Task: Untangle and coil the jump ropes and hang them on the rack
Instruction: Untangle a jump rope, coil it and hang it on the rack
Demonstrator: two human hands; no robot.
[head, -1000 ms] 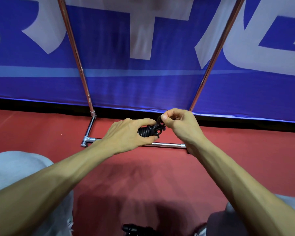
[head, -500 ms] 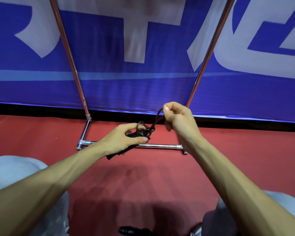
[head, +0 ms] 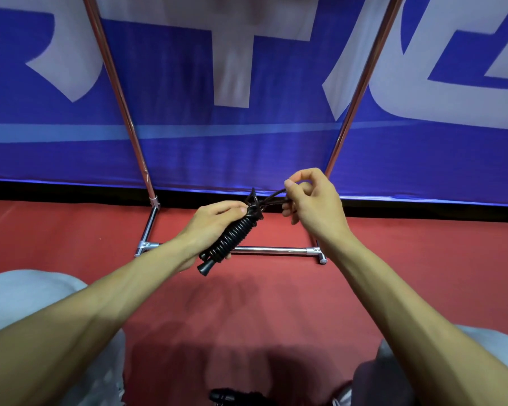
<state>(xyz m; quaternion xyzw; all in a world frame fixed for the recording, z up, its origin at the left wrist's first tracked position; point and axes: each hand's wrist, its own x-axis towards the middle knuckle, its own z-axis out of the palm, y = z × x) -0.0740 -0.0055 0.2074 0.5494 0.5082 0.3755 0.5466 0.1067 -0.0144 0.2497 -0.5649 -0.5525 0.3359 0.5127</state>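
Jump rope gripped by left hand, right hand pinching cord, rack beyond

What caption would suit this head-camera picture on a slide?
Left hand grips a coiled black jump rope while the right hand pinches its loose end, near a metal rack.

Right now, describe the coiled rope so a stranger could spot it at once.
Start at the blue banner and the metal rack before it. Near the rack's bottom bar, the left hand holds the rope: a black bundle wound in tight coils, its loose end held by the right hand.
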